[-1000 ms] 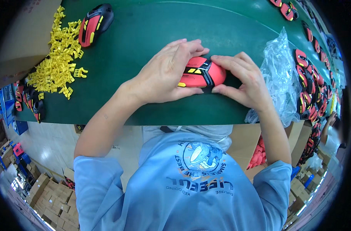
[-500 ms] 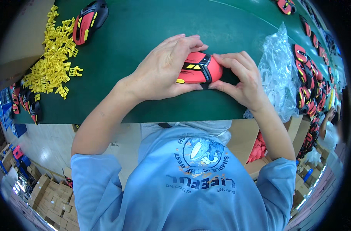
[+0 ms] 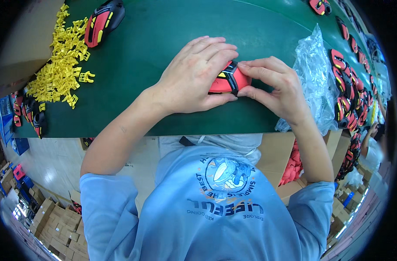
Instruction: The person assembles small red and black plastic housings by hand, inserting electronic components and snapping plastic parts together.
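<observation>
A rounded red-and-black plastic shell with yellow accents (image 3: 243, 80) lies between my hands just above or on the green tabletop; which of the two I cannot tell. My left hand (image 3: 194, 76) is wrapped over its left part, fingers along the far side and thumb along the near side, hiding much of it. My right hand (image 3: 280, 87) pinches its right end between fingertips and thumb. A similar red-and-black shell with yellow strips (image 3: 103, 24) lies at the far left, beside a heap of small yellow plastic clips (image 3: 59, 71).
Right of my hands, a crumpled clear plastic bag (image 3: 314, 80) lies on the green table (image 3: 163, 21). Beyond it are several piled red-and-black shells (image 3: 348, 93). A cardboard box (image 3: 274, 158) with red parts stands below the table edge. Another person (image 3: 372, 148) is at the far right.
My left hand has slid right and farther over the shell, covering more of its yellow-marked top. The right hand keeps its pinch on the right end.
</observation>
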### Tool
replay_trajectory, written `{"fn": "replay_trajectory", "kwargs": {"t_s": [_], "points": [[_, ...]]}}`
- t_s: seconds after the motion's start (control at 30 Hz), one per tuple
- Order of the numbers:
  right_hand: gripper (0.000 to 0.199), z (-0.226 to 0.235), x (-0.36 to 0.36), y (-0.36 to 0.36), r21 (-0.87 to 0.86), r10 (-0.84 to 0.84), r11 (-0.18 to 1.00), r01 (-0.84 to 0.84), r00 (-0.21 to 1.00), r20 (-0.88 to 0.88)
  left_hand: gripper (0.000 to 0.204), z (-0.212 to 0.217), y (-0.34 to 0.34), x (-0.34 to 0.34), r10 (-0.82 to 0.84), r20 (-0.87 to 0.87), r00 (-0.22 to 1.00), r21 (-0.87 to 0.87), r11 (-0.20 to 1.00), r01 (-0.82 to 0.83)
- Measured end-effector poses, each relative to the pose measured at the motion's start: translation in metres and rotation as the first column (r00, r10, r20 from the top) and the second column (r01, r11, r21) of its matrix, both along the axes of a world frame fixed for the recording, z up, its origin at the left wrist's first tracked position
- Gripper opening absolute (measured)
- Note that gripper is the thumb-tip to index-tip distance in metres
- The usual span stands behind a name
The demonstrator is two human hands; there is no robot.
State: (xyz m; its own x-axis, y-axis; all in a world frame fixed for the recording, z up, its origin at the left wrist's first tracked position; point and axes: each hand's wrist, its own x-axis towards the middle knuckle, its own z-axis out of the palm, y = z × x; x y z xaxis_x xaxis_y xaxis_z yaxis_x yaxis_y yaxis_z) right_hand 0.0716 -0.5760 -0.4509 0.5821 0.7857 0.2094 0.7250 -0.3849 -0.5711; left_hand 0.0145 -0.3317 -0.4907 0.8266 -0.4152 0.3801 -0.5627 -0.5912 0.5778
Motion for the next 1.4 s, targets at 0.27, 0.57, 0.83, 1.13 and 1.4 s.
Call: {"fn": "replay_trajectory", "kwargs": {"t_s": [0.27, 0.57, 0.83, 1.13, 1.4], "points": [[0.043, -0.014, -0.009, -0.006, 0.008, -0.012, 1.000, 0.012, 0.996, 0.090, 0.070, 0.001, -0.007, -0.004, 0.034, 0.024, 0.999, 0.038, 0.999, -0.035], [0.023, -0.011, 0.018, -0.013, 0.942, 0.841, 0.329, 0.070, 0.431, -0.326, 0.063, -0.002, -0.015, -0.003, 0.040, 0.027, 0.999, 0.009, 0.999, -0.040], [0.047, 0.079, -0.011, 0.032, 0.809, 0.593, 0.429, 0.403, 0.549, -0.588, 0.062, 0.011, 0.006, -0.009, 0.051, 0.002, 0.999, -0.033, 0.998, -0.051], [0.045, 0.001, -0.026, 0.026, 0.680, 0.311, 0.489, 0.546, 0.619, -0.721, 0.059, 0.262, 0.174, -0.019, 0.319, 0.768, 0.555, 0.021, 0.854, -0.520], [0.041, -0.038, -0.007, 0.016, 0.598, 0.233, 0.534, 0.597, 0.576, -0.784, 0.060, 0.438, 0.349, 0.048, 0.770, 0.624, 0.133, -0.019, 0.185, -0.983]]}}
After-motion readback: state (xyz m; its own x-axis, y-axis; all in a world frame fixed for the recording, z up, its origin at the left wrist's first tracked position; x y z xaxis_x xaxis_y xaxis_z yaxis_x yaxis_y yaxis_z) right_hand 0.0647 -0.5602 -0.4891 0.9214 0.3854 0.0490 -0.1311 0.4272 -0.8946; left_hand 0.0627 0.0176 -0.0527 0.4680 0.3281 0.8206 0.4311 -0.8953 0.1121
